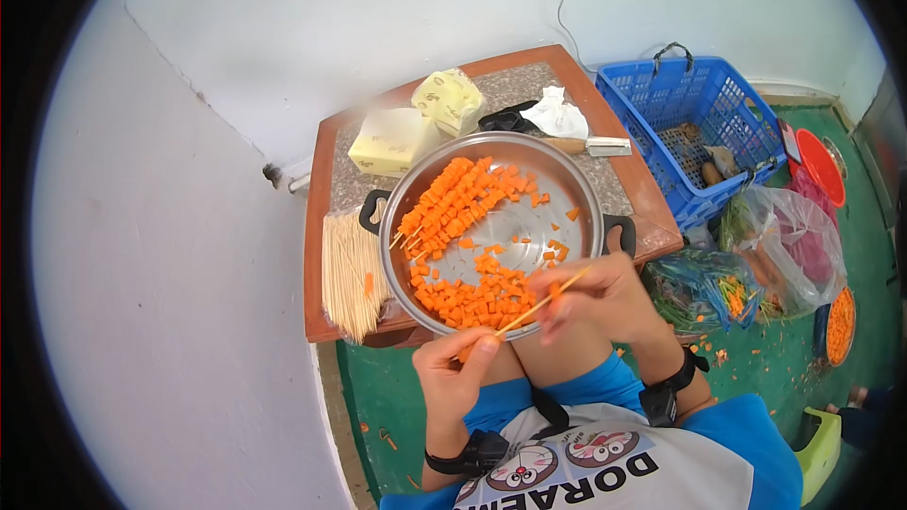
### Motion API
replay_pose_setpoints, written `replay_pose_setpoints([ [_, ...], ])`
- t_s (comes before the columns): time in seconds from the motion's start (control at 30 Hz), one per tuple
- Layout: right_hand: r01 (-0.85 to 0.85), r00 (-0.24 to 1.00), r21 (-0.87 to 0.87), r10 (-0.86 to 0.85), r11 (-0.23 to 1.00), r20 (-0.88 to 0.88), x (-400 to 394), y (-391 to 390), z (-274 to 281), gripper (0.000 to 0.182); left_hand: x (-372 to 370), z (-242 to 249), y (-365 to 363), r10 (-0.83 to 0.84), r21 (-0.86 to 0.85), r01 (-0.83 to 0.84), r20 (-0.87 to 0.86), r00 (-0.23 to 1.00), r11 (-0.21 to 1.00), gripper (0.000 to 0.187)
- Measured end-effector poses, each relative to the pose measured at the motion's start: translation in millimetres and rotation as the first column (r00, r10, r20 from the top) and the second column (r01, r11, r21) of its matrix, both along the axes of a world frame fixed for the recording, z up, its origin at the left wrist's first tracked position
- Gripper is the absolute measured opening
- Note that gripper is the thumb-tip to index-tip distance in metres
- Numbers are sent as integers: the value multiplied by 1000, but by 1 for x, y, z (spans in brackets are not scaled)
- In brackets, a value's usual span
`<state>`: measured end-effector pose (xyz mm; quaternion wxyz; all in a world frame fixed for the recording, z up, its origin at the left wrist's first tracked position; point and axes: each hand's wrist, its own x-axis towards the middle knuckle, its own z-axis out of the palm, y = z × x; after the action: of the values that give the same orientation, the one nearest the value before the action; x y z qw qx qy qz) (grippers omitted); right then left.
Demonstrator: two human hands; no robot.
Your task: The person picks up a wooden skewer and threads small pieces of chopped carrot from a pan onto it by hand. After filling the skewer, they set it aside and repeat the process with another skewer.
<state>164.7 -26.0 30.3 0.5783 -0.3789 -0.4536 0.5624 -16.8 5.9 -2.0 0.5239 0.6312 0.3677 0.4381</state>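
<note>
My left hand [456, 373] pinches the lower end of a wooden skewer [521, 318], which slants up to the right over the near rim of a steel pot [590, 191]. A bit of orange shows at its fingertips. Around the skewer's upper part, my right hand [605, 300], partly blurred, has its fingers closed on a carrot cube [556, 291]. Inside the pot, loose carrot cubes [472, 297] lie along the near side. Finished-looking carrot skewers [453, 198] are stacked at the pot's upper left, their bare stick ends pointing to lower left.
Left of the pot lies a bundle of bare skewers [348, 274]. Tissue packs [392, 140], a white crumpled tissue [556, 115] and a knife [605, 145] sit behind it. On the floor at right stand a blue crate [661, 85], plastic bags [794, 236] and a bowl of carrot pieces [840, 326].
</note>
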Motion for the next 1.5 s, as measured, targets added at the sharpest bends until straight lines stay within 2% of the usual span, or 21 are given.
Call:
replay_pose_setpoints([
  [0.07, -64, 997, -16, 65, 998, 48, -10, 1, -5, 24, 5, 5, -1, -101, -181, 120, 112, 989, 976, 13],
  [0.13, -18, 999, -13, 18, 1000, 35, -20, 3, -12, 24, 7, 4, 1, -83, -230, 116, 152, 985, 966, 13],
  [0.17, -35, 993, -32, 38, 999, 112, -16, 4, -12, 24, 6, 2, 2, -65, -280, 116, 187, 980, 953, 14],
  [0.2, -41, 993, -33, 44, 999, 109, -15, 5, -12, 24, 5, 1, 2, -59, -281, 110, 185, 981, 953, 14],
  [0.27, -71, 987, -48, 77, 996, 140, -15, 6, -14, 25, 5, -3, 2, -106, -372, 221, 304, 947, 901, 16],
  [0.3, -75, 987, -53, 82, 996, 139, -17, 7, -19, 25, 6, -1, 1, -101, -377, 217, 304, 947, 900, 16],
  [0.37, -114, 980, 142, 88, 983, 177, -22, 10, -30, 26, 11, 8, 1, -166, -432, 325, 365, 916, 841, 25],
  [0.47, -69, 985, 22, 64, 997, 158, -17, 7, -20, 26, 10, 12, -2, -95, -526, 358, 461, 882, 771, 28],
  [0.5, -77, 985, 21, 72, 997, 159, -16, 6, -19, 26, 11, 13, -3, -88, -526, 353, 462, 882, 774, 28],
  [0.6, 43, 997, 26, -45, 999, 68, -12, 5, -17, 27, 9, 10, -4, -14, -489, 240, 422, 907, 839, 28],
  [0.67, -20, 1000, 73, 21, 997, -12, -11, 4, -16, 30, -1, -1, 2, -259, -393, 361, 289, 922, 846, 26],
  [0.7, -22, 1000, 73, 23, 997, -11, -11, 4, -15, 30, -2, 0, 0, -257, -393, 360, 290, 922, 846, 26],
  [0.77, -11, 999, 53, 13, 999, -38, -12, 3, -14, 30, -4, 2, -2, -240, -268, 261, 112, 964, 927, 24],
  [0.9, -17, 996, 33, 20, 999, -90, -11, 3, -15, 29, -3, -2, -4, -181, -227, 197, 93, 979, 954, 22],
  [0.97, 19, 991, 10, -18, 1000, -129, -12, 2, -16, 28, -3, -8, -3, -174, -88, 181, 77, 982, 980, 22],
  [1.07, 84, 977, -96, -101, 992, -187, -12, 3, -14, 23, -2, 1, -6, -179, -157, 197, 122, 976, 968, 22],
  [1.17, 82, 991, -12, -83, 997, -108, -6, 2, -21, 19, -3, 2, -6, -205, -154, 211, 58, 977, 965, 22],
  [1.3, 51, 990, -53, -57, 997, -128, -5, 2, -17, 18, -4, 4, -7, -198, -113, 200, 27, 980, 973, 22],
  [1.4, -22, 990, -82, 10, 996, -141, -5, 2, -18, 19, -7, 4, -6, -268, -184, 278, 78, 960, 943, 23],
  [1.47, -107, 991, -158, 93, 982, -94, -10, 1, -16, 20, -5, 3, -6, -319, -219, 364, 217, 923, 905, 23],
  [1.5, -106, 991, -159, 92, 982, -94, -11, 1, -16, 20, -4, 4, -6, -320, -219, 366, 217, 922, 904, 23],
])
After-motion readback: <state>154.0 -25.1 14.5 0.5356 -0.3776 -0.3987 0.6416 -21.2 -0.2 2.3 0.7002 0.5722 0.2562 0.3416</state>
